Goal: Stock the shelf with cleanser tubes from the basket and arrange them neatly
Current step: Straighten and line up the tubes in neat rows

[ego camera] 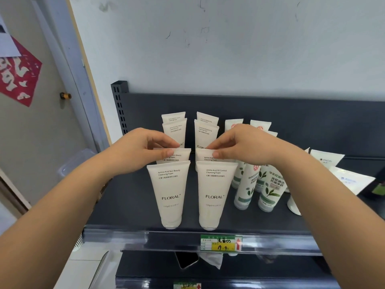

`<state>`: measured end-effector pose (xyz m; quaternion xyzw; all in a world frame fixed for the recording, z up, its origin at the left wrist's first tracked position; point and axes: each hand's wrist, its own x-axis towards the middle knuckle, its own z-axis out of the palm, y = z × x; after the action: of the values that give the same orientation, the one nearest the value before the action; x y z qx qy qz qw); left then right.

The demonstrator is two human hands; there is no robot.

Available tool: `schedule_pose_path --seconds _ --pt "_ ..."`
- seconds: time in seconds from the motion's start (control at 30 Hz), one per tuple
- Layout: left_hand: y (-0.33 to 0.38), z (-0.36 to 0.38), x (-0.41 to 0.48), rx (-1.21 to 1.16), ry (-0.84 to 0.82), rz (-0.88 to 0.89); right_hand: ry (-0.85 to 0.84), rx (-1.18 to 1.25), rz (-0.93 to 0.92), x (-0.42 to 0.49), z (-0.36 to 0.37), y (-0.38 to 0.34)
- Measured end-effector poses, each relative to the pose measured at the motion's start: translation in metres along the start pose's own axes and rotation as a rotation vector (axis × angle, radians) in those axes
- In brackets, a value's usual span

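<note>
Two files of cream FLORAL tubes stand cap-down on the dark shelf, near the middle of the view. The left hand pinches the top crimp of the second left tube between thumb and forefinger. The right hand pinches the crimp of the second right tube the same way.

Both pinched tubes are mostly hidden. The front left tube and front right tube, at 6 o'clock from them, cover their bodies, and the fingers cover part of their print. At 12 o'clock the rear tubes show only their upper parts behind the hands.

At 3 o'clock the green-leaf tubes stand partly behind the right wrist. Farther that way, white pouches blur toward the frame edge. At 6 o'clock a price label sits on the shelf's front edge. Below it a dark flat object, possibly a phone, is half hidden.
</note>
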<state>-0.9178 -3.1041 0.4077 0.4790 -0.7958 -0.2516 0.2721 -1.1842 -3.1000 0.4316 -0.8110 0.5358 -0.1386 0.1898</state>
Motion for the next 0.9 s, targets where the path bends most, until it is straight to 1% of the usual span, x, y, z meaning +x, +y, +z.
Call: schedule_pose_path --seconds 0.13,0.37,0.43,0.5,0.57,0.63,0.8,0.9 --pt "-0.004 0.002 0.0 -0.004 0.022 -0.023 0.027 -0.019 0.007 0.001 -0.002 0.002" --pt "-0.006 -0.002 0.002 -0.05 0.012 -0.001 -0.042 0.031 -0.004 0.004 -0.009 0.004" --pt "-0.006 -0.01 0.009 -0.083 0.061 0.009 -0.004 0.068 -0.003 0.007 -0.019 0.005" --pt "-0.01 -0.018 0.022 -0.105 0.147 0.002 0.093 0.066 0.013 0.016 -0.028 0.009" --pt "-0.016 -0.022 0.039 -0.085 0.228 -0.024 0.163 -0.03 0.04 0.032 -0.03 0.014" --pt "-0.023 -0.019 0.057 -0.038 0.259 -0.062 0.153 -0.104 0.072 0.05 -0.026 0.017" --pt "-0.04 -0.006 0.1 0.123 0.172 -0.133 0.026 -0.259 0.159 0.087 -0.01 0.019" --pt "-0.044 0.003 0.115 0.231 0.114 -0.145 0.015 -0.261 0.186 0.098 -0.002 0.024"
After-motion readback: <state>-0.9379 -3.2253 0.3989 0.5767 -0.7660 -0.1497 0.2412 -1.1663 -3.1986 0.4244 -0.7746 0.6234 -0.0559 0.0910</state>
